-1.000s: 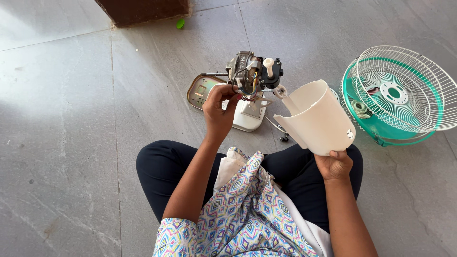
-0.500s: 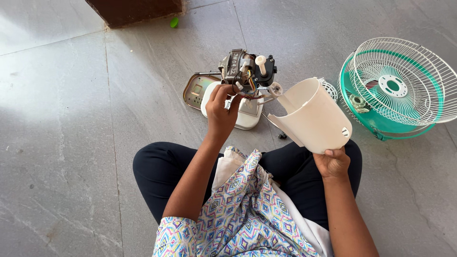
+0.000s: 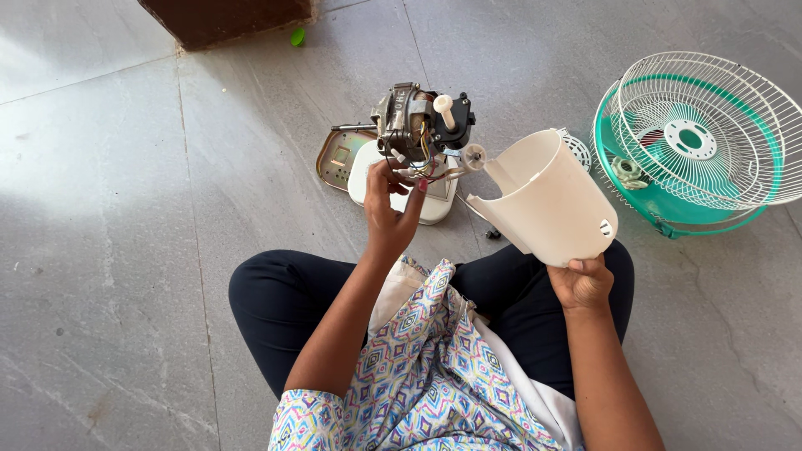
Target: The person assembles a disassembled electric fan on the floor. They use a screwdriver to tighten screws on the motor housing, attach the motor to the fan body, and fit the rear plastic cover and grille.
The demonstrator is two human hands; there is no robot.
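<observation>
1. Head camera is showing my left hand [image 3: 389, 210] just below the centre of the frame, and its fingers are pinching the bundle of coloured wires [image 3: 415, 169] that is hanging under the bare fan motor [image 3: 411, 125].
2. My right hand [image 3: 584, 282] is sitting lower right of centre, clenched on the closed end of the white motor cover [image 3: 551, 200].
3. For the relation that matters, the open mouth of this cover is facing up and to the left, toward the motor, and the two are lying near each other but not touching. The long axis of the cover is running diagonally from my right palm toward the motor.
4. My left hand is the nearer one to the motor; my right hand is staying well apart from it.
5. The motor is looking metallic, with a black gear box [image 3: 455, 113] and a white knob [image 3: 444, 106] on top, and it is standing on a white base [image 3: 434, 200] above the centre.
6. The cover is looking smooth, cream white, like a cup with a cut side.
7. A green fan blade inside a white wire guard [image 3: 697, 138] is lying at the upper right on the grey floor [image 3: 125, 209].
</observation>
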